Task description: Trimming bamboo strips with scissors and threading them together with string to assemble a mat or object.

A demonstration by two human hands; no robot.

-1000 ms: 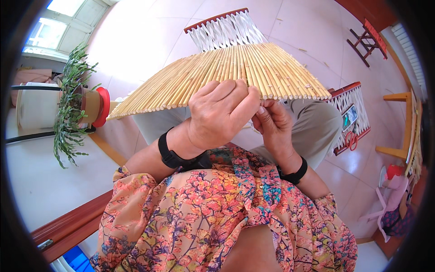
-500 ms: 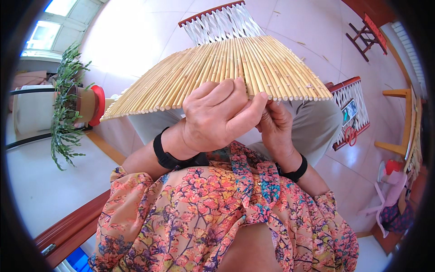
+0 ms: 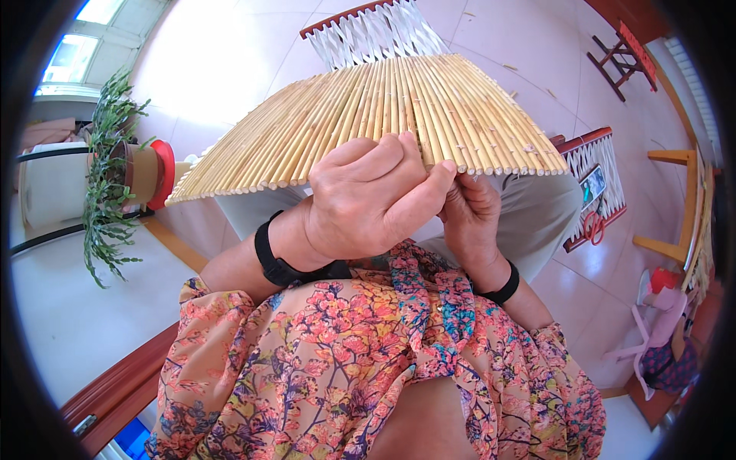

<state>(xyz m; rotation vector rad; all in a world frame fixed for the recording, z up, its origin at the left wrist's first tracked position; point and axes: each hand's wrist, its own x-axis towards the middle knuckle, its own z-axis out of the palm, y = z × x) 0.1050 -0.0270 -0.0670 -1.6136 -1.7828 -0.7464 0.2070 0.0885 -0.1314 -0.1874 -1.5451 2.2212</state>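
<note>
Left of the stick mat (image 3: 307,130), one plant (image 3: 107,169) trails jagged, flat green stems over its tan pot (image 3: 142,175), with one round red dish (image 3: 162,175) nearest the mat. The mat itself, a fan of smooth, straw-yellow round sticks laid side by side, spreads over the person's knees; the sticks are too many to count, and some near ends are covered. At its near edge the left hand (image 3: 376,199) is curled closed on the sticks, thumb along the rim, most fingertips hidden. One stool (image 3: 376,38) of crisscross white webbing and dark red wood stands beyond the mat, partly covered by it. Just right of the left hand, the right hand (image 3: 471,218) has thumb and fingers drawn together under the mat's edge; whether they grip anything cannot be told. Two black bands circle the wrists. Right of the mat, a second webbed stool (image 3: 590,156) bears one phone (image 3: 592,186) and one pair of red-handled scissors (image 3: 594,218), their blades hard to make out.
</note>
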